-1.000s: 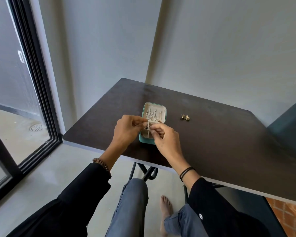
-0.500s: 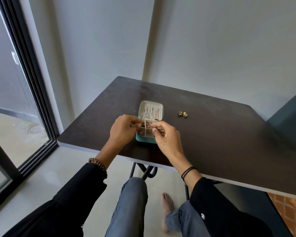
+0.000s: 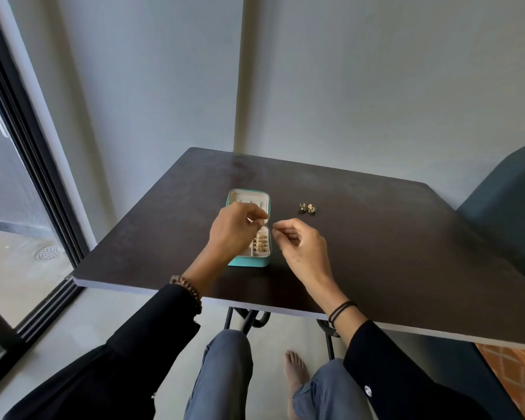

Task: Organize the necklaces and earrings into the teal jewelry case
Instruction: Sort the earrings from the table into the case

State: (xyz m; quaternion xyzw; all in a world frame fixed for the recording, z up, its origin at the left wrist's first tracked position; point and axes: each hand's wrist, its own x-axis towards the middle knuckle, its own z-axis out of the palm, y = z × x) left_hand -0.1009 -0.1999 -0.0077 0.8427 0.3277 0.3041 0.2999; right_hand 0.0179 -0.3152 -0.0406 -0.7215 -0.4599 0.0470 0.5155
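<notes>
Head view: dark brown square table [image 3: 376,237] carries open teal rectangular jewelry case [image 3: 249,262] near front edge. Both hands now lifted off case, apart. Left hand [image 3: 234,234] and right hand [image 3: 300,247] pinched; contents too small to tell. Gold earrings [image 3: 259,244] fill compartment; small gold earring pair [image 3: 307,207] remains loose right of case.

Table [image 3: 376,237]: dark, matt, faintly mottled top. Case [image 3: 249,262]: teal shell, smooth pale lining, possibly velvet. Earrings [image 3: 307,207]: shiny gold-toned metal. Bracelet [image 3: 188,291]: brown beads, seemingly wooden. Sleeves [image 3: 152,338]: black cloth.
</notes>
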